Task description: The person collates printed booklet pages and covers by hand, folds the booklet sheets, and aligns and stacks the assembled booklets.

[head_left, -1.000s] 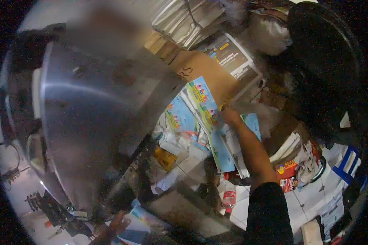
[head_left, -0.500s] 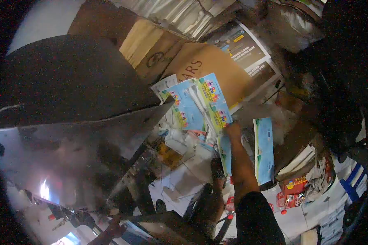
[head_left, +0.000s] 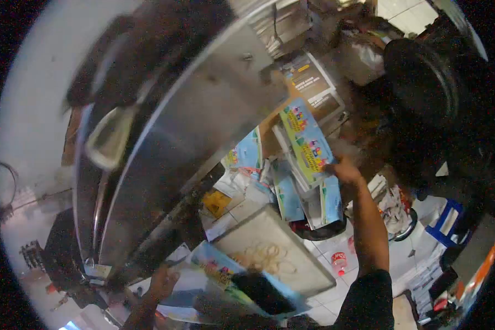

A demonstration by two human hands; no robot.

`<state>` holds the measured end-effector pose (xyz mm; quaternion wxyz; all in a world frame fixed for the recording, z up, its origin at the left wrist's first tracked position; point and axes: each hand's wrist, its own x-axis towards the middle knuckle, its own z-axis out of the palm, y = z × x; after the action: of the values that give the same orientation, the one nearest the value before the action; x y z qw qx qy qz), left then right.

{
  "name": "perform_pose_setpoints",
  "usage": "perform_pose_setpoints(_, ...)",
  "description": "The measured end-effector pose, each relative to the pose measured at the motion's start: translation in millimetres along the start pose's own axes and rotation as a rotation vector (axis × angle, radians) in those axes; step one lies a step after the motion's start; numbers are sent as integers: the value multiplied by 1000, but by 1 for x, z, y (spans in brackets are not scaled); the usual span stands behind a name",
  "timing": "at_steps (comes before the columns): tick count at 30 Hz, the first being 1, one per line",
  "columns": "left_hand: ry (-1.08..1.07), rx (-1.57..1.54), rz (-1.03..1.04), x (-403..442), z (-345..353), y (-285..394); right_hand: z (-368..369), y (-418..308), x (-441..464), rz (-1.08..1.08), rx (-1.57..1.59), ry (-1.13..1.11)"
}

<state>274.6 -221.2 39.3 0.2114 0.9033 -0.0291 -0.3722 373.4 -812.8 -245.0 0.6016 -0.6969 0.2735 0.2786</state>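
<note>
My right hand (head_left: pixel 346 169) grips the lower right edge of a stack of printed sheets (head_left: pixel 308 140), blue and yellow-green with colourful cartoon figures. Below that stack lie more blue printed sheets (head_left: pixel 289 193). My left hand (head_left: pixel 163 281) is at the lower left, its fingers curled beside pale paper; what they hold is too blurred to tell. Another printed sheet (head_left: pixel 220 263) lies to its right, with a dark rectangular thing (head_left: pixel 263 291) over it. Just beyond is a shallow cream tray (head_left: pixel 311 269) holding several pale rubber bands (head_left: pixel 267 257).
A large dark, glossy panel (head_left: pixel 187 121) fills the left side. A brown poster-like sheet (head_left: pixel 311 82) lies at the back. On the tiled floor to the right are a bottle with a red label (head_left: pixel 340 263) and a blue plastic frame (head_left: pixel 444 223).
The view has swung, and the cream tray with rubber bands now shows. My right hand still grips printed sheets, now further right in view. My left hand appears higher, beside the lower sheets.
</note>
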Motion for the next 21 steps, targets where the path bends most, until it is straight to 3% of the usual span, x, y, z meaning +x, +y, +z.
perform_pose_setpoints(3, 19, 184, -71, -3, -1, 10, -26, -10, -71, -131, 188, 81)
perform_pose_setpoints(5, 55, 35, -15, -4, 6, -3, -40, -48, -139, -95, 282, 127)
perform_pose_setpoints(8, 97, 158, 102, -1, 4, -15, -44, -78, -230, -240, 270, 286)
perform_pose_setpoints(10, 30, -23, -2, 1, -9, 4, -33, -103, -294, -340, 345, 413)
perform_pose_setpoints(15, 104, 52, 190, -30, -48, 8, 27, -123, -421, -676, 544, 465)
perform_pose_setpoints(18, 112, -180, 356, -79, -72, 4, 103, -130, -455, -729, 442, 461)
perform_pose_setpoints(20, -152, -642, 667, -116, -75, -4, 170, -139, -455, -870, 490, 269)
perform_pose_setpoints(21, -171, -827, 707, -136, -76, 0, 198, -142, -454, -884, 474, 153)
